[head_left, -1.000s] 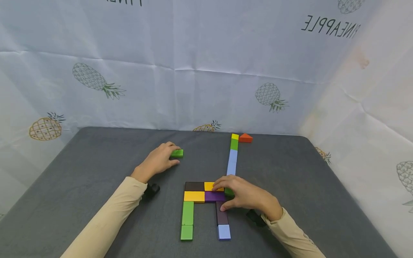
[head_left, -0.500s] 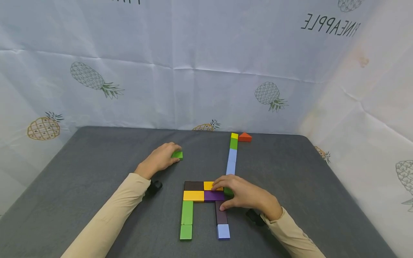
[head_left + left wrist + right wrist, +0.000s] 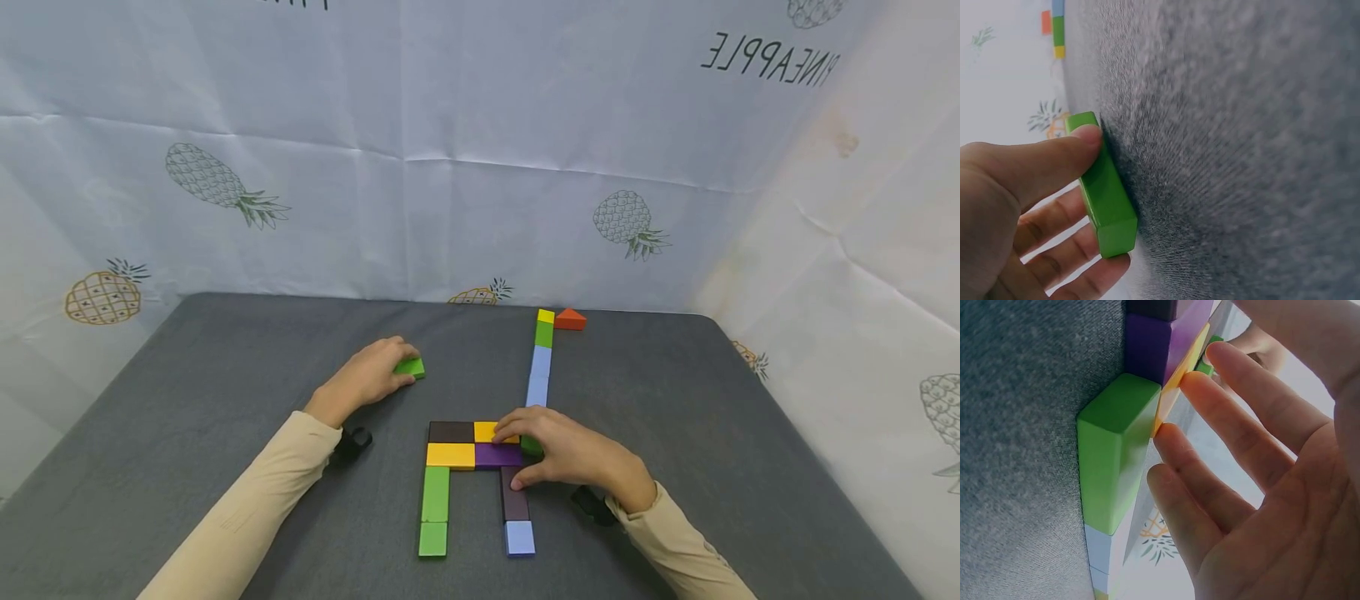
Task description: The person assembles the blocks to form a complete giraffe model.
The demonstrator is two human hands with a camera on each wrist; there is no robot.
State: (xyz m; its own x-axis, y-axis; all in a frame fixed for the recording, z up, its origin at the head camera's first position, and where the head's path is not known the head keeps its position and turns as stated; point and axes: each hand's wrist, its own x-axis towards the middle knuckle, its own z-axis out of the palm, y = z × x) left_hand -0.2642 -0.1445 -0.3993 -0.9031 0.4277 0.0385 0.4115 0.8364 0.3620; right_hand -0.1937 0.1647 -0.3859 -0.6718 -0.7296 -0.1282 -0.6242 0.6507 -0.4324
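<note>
My left hand (image 3: pixel 365 379) pinches a green block (image 3: pixel 1107 187) between thumb and fingers, low over the grey cloth at the left of the layout. My right hand (image 3: pixel 573 450) hovers over the middle of the layout, its fingers extended and loosely bent, holding nothing. Under its fingertips lie a yellow block (image 3: pixel 484 432) and a purple block (image 3: pixel 495 456). A second green block (image 3: pixel 1119 450), partly hidden by this hand in the head view, stands at the start of a row. The thumb tip overlaps a dark block (image 3: pixel 514 504) in the head view.
Light blue blocks (image 3: pixel 538 375), a green one and a yellow one run toward the back edge, with a red triangle (image 3: pixel 570 321) beside the end. Nearer me, green blocks (image 3: pixel 435 496) and a light blue block (image 3: pixel 519 538) form two legs. A printed curtain (image 3: pixel 450 225) hangs behind.
My left thumb and fingers have come together on the green block, and the block has shifted slightly toward me. The right hand and the laid blocks stay where they were.
</note>
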